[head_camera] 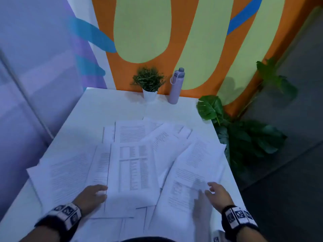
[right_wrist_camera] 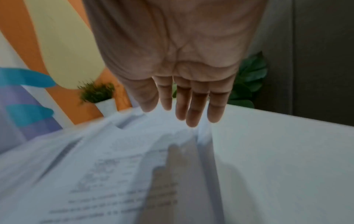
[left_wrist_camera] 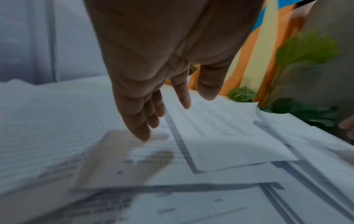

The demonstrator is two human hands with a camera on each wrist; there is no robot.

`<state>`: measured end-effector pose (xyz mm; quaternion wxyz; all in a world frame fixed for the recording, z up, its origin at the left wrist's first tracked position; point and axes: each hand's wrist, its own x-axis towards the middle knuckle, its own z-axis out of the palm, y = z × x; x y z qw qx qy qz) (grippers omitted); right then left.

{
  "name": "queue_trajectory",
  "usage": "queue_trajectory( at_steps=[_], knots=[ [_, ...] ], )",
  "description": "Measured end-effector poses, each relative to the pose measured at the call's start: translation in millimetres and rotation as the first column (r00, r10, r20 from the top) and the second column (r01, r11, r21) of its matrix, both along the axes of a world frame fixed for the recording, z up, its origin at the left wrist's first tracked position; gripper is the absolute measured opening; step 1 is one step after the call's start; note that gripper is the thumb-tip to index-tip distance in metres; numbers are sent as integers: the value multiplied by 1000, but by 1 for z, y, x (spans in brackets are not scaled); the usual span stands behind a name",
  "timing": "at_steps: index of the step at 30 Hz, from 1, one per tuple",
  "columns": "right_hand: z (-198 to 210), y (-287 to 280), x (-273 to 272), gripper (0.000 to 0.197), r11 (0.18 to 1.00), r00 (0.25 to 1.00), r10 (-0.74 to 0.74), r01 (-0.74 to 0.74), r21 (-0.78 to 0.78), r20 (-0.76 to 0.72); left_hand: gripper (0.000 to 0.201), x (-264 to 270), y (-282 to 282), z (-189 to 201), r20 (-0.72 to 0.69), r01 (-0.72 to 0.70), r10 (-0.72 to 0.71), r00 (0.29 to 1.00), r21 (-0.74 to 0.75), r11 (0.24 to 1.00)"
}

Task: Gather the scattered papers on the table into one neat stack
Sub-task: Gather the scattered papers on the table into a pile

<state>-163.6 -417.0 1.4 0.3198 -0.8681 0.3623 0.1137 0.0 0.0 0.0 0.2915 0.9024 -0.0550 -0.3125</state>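
Several printed white papers (head_camera: pixel 131 131) lie scattered and overlapping on the white table (head_camera: pixel 113 103). A sheet with a printed table (head_camera: pixel 134 168) lies in the middle, a text sheet (head_camera: pixel 68 172) to its left and another text sheet (head_camera: pixel 188 186) to its right. My left hand (head_camera: pixel 102 191) is at the near left edge of the middle sheet (left_wrist_camera: pixel 220 131), which curls up slightly there. Its fingers (left_wrist_camera: pixel 139 128) point down, straight, holding nothing. My right hand (head_camera: pixel 211 188) hovers flat over the right sheet's (right_wrist_camera: pixel 114 174) right edge, its fingers (right_wrist_camera: pixel 191 118) straight and its shadow on the paper.
A small potted plant (head_camera: pixel 150 82) and a purple water bottle (head_camera: pixel 175 86) stand at the table's far edge against the painted wall. A large leafy plant (head_camera: pixel 244 137) stands on the floor off the table's right side. Some sheets overhang the left and near edges.
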Motion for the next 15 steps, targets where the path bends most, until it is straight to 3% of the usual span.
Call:
queue_trajectory(
  at_steps=[2,5,9,12,15],
  knots=[
    [-9,3,4,49,996,995,-85,84,-23,-53,39,3,-10,-8,3,-95,95,996,13,995],
    [-18,7,5,55,989,976,-140,131,-62,-168,37,4,-24,-12,-65,-116,120,991,62,991],
    [-29,15,2,62,984,959,-168,178,25,-228,45,8,-31,-27,-111,-183,179,978,-31,983],
    [-33,18,0,51,971,965,-215,227,74,-148,58,5,-38,-29,-148,-243,231,962,-66,968],
    [-30,7,0,25,979,976,-197,191,-70,-92,30,3,-39,-22,28,-294,295,955,-35,955]
  ],
)
